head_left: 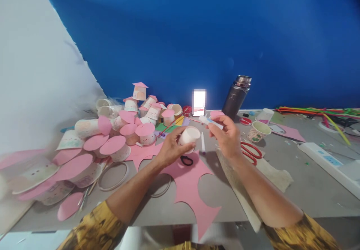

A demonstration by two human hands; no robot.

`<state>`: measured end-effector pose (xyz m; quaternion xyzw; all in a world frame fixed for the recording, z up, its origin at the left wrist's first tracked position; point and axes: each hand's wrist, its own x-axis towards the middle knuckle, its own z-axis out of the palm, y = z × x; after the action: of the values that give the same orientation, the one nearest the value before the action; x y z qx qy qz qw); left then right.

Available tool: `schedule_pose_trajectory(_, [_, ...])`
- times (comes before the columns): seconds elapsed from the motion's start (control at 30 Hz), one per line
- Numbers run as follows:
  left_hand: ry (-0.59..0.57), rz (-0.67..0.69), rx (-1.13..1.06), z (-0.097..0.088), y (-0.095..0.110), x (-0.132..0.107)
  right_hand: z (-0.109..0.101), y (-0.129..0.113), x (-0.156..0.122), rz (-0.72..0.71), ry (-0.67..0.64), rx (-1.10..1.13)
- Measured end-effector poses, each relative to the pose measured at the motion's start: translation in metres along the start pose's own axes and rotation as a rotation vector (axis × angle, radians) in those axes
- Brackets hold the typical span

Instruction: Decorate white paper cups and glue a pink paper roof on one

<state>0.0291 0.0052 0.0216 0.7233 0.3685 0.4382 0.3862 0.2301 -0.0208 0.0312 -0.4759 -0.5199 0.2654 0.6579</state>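
My left hand (pixel 172 148) is wrapped round a white paper cup (pixel 190 136), its closed end facing up and tilted toward my right side. In my right hand (pixel 229 137) is a small white glue tube (pixel 210 122) with blue print, pinched between thumb and fingers. The tube's nozzle end points left, a little above and beyond the cup, apart from it. Under my hands lies a sheet of pink paper (pixel 191 182) with round pieces cut out of its edges. A white marker (pixel 203 143) rests on the table between my hands.
Paper cups topped with pink discs (pixel 112 145) crowd the left side. Red-handled scissors (pixel 251 153) and a cloth (pixel 272 173) lie right. Behind stand a dark flask (pixel 235 98), a patterned cup (pixel 258 132) and a bright phone screen (pixel 199 102). A power strip (pixel 329 165) lies far right.
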Motion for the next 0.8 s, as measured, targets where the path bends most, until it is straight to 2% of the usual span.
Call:
schedule_pose_trajectory(0.1, [0.2, -0.096, -0.212, -0.009, -0.01, 0.011, -0.004, 0.016, 0.011, 0.151, -0.125, 0.021])
schedule_pose_trajectory(0.17, [0.328, -0.162, -0.369, -0.014, -0.019, 0.018, -0.006, 0.029, 0.016, 0.169, -0.232, -0.175])
schedule_pose_trajectory(0.23, [0.408, -0.182, -0.479, -0.018, -0.027, 0.023, -0.009, 0.043, 0.02, 0.101, -0.292, -0.472])
schedule_pose_trajectory(0.37, [0.426, -0.181, -0.54, -0.019, -0.036, 0.027, -0.016, 0.064, 0.027, 0.076, -0.331, -0.661])
schedule_pose_trajectory(0.57, [0.415, -0.18, -0.479, -0.019, -0.023, 0.023, -0.024, 0.077, 0.032, 0.059, -0.474, -0.804])
schedule_pose_trajectory(0.7, [0.44, -0.171, -0.439, -0.021, -0.017, 0.022, -0.019, 0.074, 0.025, -0.023, -0.467, -0.873])
schedule_pose_trajectory(0.8, [0.49, -0.155, -0.348, -0.023, -0.017, 0.023, -0.005, 0.061, 0.015, -0.106, -0.487, -0.871])
